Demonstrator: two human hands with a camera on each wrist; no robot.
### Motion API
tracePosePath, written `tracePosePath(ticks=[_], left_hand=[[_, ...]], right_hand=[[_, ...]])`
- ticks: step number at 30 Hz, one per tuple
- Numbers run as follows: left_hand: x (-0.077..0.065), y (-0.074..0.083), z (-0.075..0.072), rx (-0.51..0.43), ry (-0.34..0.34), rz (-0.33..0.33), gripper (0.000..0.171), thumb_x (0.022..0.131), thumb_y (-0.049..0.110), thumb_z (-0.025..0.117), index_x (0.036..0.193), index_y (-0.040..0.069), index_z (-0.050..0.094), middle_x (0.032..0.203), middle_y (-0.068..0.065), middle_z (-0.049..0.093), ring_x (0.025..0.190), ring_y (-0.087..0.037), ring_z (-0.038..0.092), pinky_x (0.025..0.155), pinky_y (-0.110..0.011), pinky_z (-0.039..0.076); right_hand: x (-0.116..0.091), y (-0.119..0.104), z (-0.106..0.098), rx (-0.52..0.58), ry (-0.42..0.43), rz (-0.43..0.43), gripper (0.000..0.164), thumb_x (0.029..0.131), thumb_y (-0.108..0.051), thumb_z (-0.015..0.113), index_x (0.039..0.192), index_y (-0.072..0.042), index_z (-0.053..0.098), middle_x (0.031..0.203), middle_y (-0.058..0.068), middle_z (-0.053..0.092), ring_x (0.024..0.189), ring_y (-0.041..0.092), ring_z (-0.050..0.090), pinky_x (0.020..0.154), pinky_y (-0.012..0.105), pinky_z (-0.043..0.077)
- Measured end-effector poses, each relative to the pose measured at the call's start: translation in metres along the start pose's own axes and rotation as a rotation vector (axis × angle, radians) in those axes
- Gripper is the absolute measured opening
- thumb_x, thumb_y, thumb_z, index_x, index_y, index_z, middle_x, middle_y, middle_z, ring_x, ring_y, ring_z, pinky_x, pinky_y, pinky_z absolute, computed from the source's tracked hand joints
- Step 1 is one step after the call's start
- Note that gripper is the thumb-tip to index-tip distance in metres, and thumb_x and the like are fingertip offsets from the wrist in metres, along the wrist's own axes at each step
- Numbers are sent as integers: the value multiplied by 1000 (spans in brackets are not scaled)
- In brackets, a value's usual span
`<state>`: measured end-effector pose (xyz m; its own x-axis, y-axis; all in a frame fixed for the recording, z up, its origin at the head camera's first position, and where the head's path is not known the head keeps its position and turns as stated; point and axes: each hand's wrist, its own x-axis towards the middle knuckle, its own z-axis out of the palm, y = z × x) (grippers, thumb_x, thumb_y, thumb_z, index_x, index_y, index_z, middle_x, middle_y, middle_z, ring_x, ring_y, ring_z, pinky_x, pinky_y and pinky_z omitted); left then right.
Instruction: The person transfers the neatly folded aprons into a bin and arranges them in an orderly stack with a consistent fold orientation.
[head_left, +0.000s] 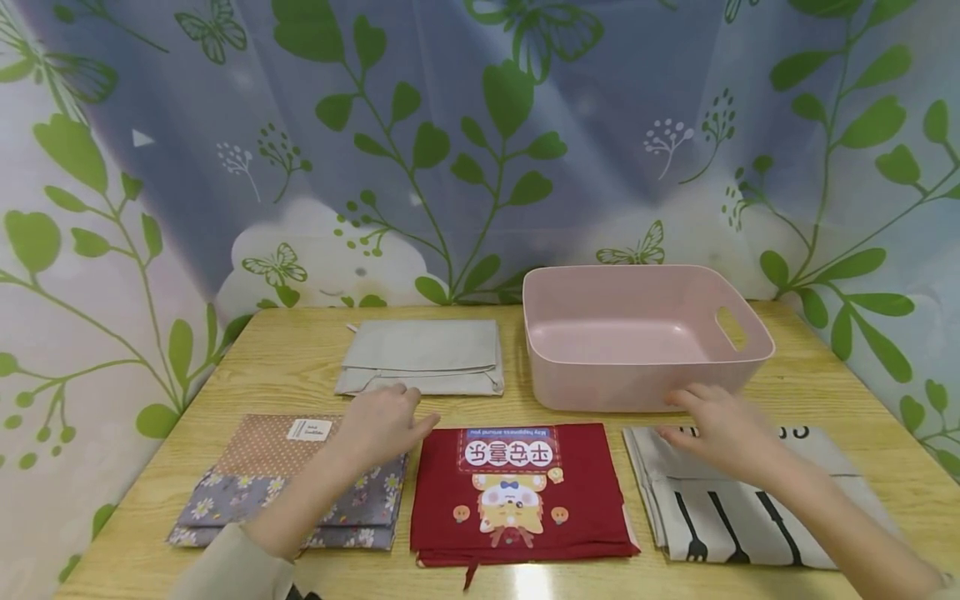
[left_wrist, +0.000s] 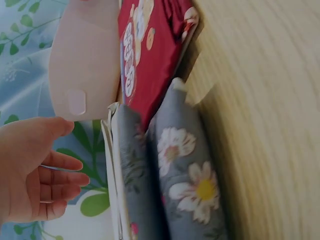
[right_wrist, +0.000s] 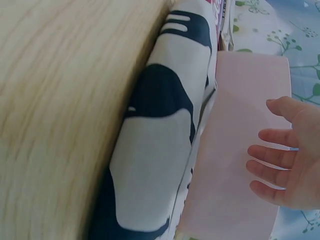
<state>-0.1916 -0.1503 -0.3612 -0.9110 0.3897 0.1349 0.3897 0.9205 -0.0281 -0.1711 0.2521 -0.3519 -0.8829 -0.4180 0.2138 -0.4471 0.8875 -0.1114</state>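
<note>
My left hand (head_left: pixel 381 429) hovers above the inner edge of a folded floral cloth (head_left: pixel 330 500) with a brown dotted panel and a white label. Its fingers are loosely bent and hold nothing, as the left wrist view shows. The right hand (head_left: pixel 723 435), fingers relaxed and spread, hangs over a folded white cloth (head_left: pixel 738 525) printed with dark cutlery, in front of the pink bin (head_left: pixel 600 387). Between the hands lies a folded red cloth (head_left: pixel 442 492) with a cartoon animal and lettering. Farther back is a folded pale grey cloth (head_left: pixel 423 346), left of the bin.
Everything stands on a wooden table (head_left: pixel 288 350). The bin has an oval handle hole (head_left: pixel 731 327) on its right side, and its visible floor is bare. A curtain (head_left: pixel 360 233) with leaves and butterflies hangs right behind the table and along its sides.
</note>
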Motion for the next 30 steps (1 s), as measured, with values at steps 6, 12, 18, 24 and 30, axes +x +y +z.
tracePosePath(ticks=[6,12,18,24,30], left_hand=[[-3,6,6,-11,26,13,37,86,40,61,84,3,63,67,-4,57,60,-21,58,54,-35,49],[-4,11,10,-84,-5,-38,34,86,38,63,81,5,64,59,0,53,49,-13,47,42,-29,41],[-7,19,9,-190,-81,-107,31,87,35,62,83,4,64,56,1,48,48,-12,43,42,-27,35],[-11,25,8,-279,-120,-166,30,87,34,63,71,10,56,53,0,43,45,-12,40,40,-25,31],[-12,28,7,-329,-171,-203,35,88,35,61,65,11,50,54,-1,44,48,-14,41,43,-26,30]], right_hand=[[3,-8,7,44,-37,-10,37,82,-30,69,109,-5,63,105,12,62,98,35,57,76,52,49],[3,-17,11,129,-86,-3,40,84,-28,68,114,-3,61,111,15,61,104,36,55,81,53,47],[4,-24,13,248,-138,-11,40,85,-24,67,115,1,59,109,14,62,101,33,57,82,49,48],[6,-32,18,346,-209,30,40,85,-22,67,116,1,58,107,13,63,97,32,59,79,47,50],[7,-39,21,386,-232,57,37,84,-21,67,113,1,59,101,12,64,93,29,61,76,44,51]])
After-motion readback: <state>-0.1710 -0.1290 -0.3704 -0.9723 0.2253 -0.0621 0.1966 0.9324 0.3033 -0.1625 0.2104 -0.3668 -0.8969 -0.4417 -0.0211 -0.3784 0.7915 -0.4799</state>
